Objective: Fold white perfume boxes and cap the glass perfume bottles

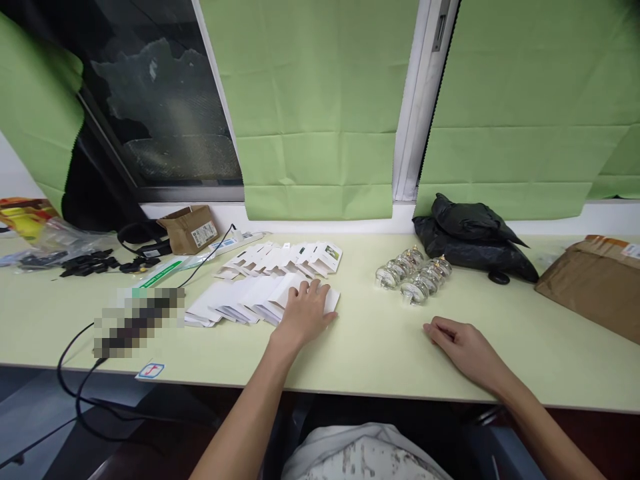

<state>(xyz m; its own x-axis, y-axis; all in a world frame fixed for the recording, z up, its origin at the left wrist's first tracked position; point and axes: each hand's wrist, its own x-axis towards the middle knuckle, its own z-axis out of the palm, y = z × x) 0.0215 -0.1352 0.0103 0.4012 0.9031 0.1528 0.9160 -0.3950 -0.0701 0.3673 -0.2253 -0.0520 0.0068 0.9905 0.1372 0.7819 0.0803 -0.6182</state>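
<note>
My left hand [307, 310] lies on the right end of a fanned row of flat white cartons [240, 297], its fingers spread over the top one and the thumb near its right edge. Behind that row is a second fan of white cartons [285, 259], the rightmost with a green picture. On the table to the right rests my right hand [465, 350], fingers curled in and nothing seen in them. Beyond it, two rows of shiny round metal items in clear wrap [417, 277], perhaps gauges, lie close together.
A black plastic bag [473, 240] lies by the wall, and a brown cardboard box [595, 283] stands at the right. Leftward are an open small carton [191, 230], a power strip [240, 241], black cables [75, 387] and a blurred dark item [140, 323]. The table's edge [360, 393] runs before me.
</note>
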